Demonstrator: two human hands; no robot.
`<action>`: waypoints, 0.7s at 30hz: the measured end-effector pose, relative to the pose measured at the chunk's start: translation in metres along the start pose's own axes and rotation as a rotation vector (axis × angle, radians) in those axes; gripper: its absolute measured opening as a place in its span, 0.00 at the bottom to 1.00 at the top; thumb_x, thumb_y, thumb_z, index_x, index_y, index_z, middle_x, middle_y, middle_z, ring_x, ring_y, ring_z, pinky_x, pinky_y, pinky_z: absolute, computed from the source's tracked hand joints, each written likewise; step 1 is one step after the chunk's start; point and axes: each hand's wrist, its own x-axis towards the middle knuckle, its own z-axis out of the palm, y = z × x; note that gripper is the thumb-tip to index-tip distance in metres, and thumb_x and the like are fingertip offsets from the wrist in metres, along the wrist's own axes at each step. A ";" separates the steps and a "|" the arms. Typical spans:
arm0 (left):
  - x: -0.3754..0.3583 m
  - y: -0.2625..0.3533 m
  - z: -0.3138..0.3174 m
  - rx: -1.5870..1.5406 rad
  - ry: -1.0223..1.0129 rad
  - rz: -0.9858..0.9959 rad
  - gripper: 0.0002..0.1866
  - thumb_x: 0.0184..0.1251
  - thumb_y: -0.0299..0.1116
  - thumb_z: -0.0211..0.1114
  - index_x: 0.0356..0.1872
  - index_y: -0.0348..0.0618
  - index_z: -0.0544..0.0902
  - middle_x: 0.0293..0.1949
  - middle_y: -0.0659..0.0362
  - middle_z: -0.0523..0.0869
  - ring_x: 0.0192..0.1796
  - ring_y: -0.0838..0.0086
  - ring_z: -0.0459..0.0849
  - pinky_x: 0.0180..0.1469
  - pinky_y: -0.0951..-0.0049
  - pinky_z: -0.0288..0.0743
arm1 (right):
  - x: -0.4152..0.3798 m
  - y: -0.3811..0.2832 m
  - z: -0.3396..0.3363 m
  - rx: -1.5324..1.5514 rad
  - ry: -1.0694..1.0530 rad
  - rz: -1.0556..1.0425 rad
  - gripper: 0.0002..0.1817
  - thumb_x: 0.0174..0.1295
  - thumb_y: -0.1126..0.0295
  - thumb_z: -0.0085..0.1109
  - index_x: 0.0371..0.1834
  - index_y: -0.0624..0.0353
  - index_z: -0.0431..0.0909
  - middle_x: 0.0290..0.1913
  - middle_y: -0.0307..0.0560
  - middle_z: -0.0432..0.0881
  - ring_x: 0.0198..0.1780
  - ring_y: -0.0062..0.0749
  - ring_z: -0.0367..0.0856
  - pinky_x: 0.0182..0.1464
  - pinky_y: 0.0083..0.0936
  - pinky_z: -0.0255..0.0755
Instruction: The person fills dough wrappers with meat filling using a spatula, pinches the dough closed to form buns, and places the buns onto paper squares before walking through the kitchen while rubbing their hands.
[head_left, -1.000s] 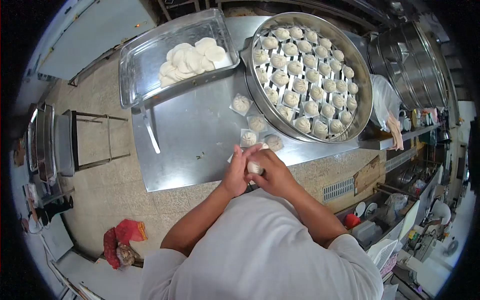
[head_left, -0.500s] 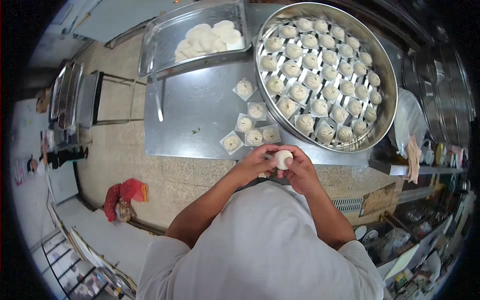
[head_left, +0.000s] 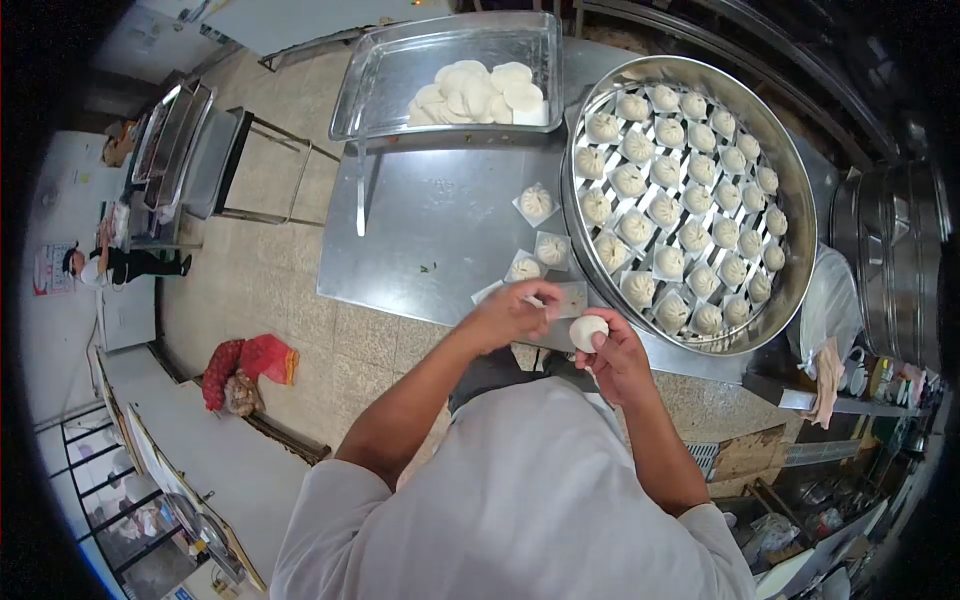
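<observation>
My right hand (head_left: 622, 362) holds a round white dough bun (head_left: 588, 333) between thumb and fingers, its smooth side showing. My left hand (head_left: 518, 316) is just left of it, over the table's front edge, fingers bent and partly blurred. At its fingertips is a thin, pale, see-through square (head_left: 570, 299), seemingly paper, with no bun visible on it. Beyond my left hand, pleated buns (head_left: 535, 203) sit on paper squares on the table. Some nearby buns are hidden behind this hand and the square.
A large round steamer tray (head_left: 805, 275) full of pleated buns stands at right. A metal pan (head_left: 345, 100) with dough rounds (head_left: 480, 92) stands at back left on the steel table (head_left: 400, 215). A flat metal strip (head_left: 361, 190) lies below it. Another person (head_left: 130, 265) stands far left.
My hands were together around the bun. My left hand has come off it to the left, and the bun stays in my right hand. The camera view has shifted.
</observation>
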 end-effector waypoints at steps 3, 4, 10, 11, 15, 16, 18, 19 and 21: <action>0.026 0.030 -0.047 0.334 0.234 0.192 0.14 0.60 0.33 0.66 0.46 0.41 0.82 0.35 0.62 0.85 0.34 0.80 0.80 0.38 0.76 0.76 | 0.005 0.003 0.008 -0.073 0.075 -0.070 0.20 0.63 0.68 0.60 0.57 0.60 0.69 0.45 0.45 0.79 0.38 0.26 0.79 0.39 0.25 0.76; 0.037 0.053 -0.061 0.523 0.282 0.251 0.14 0.60 0.34 0.67 0.45 0.42 0.83 0.36 0.59 0.86 0.34 0.78 0.80 0.39 0.75 0.76 | 0.006 0.002 0.013 -0.111 0.103 -0.070 0.20 0.64 0.70 0.58 0.57 0.59 0.69 0.45 0.44 0.78 0.37 0.25 0.79 0.39 0.24 0.76; 0.161 0.156 -0.154 1.077 0.302 0.557 0.13 0.59 0.39 0.67 0.42 0.45 0.85 0.37 0.51 0.85 0.41 0.61 0.84 0.46 0.64 0.76 | 0.008 0.014 0.047 -0.210 0.279 -0.097 0.19 0.64 0.74 0.56 0.57 0.60 0.69 0.45 0.44 0.78 0.36 0.25 0.77 0.40 0.24 0.75; 0.181 0.167 -0.161 1.210 0.253 0.502 0.13 0.58 0.39 0.67 0.42 0.46 0.85 0.37 0.51 0.85 0.43 0.59 0.84 0.48 0.62 0.76 | 0.007 0.018 0.053 -0.188 0.325 -0.107 0.19 0.63 0.75 0.56 0.57 0.60 0.69 0.45 0.44 0.78 0.36 0.25 0.77 0.40 0.24 0.75; 0.235 0.179 -0.177 1.563 0.122 0.421 0.19 0.50 0.39 0.73 0.44 0.48 0.83 0.39 0.51 0.83 0.46 0.56 0.82 0.49 0.60 0.75 | -0.002 0.039 0.066 -0.130 0.454 -0.163 0.19 0.63 0.75 0.57 0.57 0.60 0.69 0.44 0.44 0.78 0.36 0.25 0.77 0.39 0.24 0.75; 0.242 0.177 -0.180 1.563 0.098 0.433 0.19 0.50 0.39 0.73 0.44 0.48 0.83 0.39 0.51 0.83 0.46 0.56 0.82 0.49 0.60 0.75 | -0.004 0.044 0.068 -0.122 0.473 -0.174 0.19 0.63 0.75 0.57 0.57 0.60 0.69 0.44 0.44 0.78 0.36 0.25 0.77 0.39 0.24 0.75; 0.251 0.172 -0.181 1.628 0.057 0.408 0.22 0.47 0.40 0.75 0.46 0.49 0.82 0.43 0.51 0.81 0.50 0.56 0.80 0.51 0.61 0.74 | -0.008 0.055 0.069 -0.082 0.513 -0.195 0.19 0.63 0.75 0.57 0.57 0.60 0.69 0.44 0.43 0.78 0.37 0.25 0.77 0.39 0.24 0.75; 0.255 0.173 -0.180 1.630 0.057 0.346 0.25 0.46 0.41 0.75 0.48 0.51 0.81 0.47 0.52 0.79 0.53 0.57 0.79 0.53 0.61 0.73 | -0.008 0.058 0.072 -0.093 0.556 -0.193 0.19 0.62 0.75 0.57 0.57 0.60 0.70 0.44 0.43 0.79 0.37 0.25 0.77 0.39 0.24 0.76; 0.262 0.176 -0.178 1.621 0.084 0.332 0.26 0.45 0.42 0.76 0.48 0.51 0.81 0.47 0.53 0.80 0.53 0.57 0.79 0.53 0.61 0.74 | -0.007 0.063 0.075 -0.084 0.593 -0.196 0.19 0.62 0.74 0.58 0.57 0.60 0.70 0.44 0.43 0.79 0.37 0.24 0.77 0.39 0.24 0.76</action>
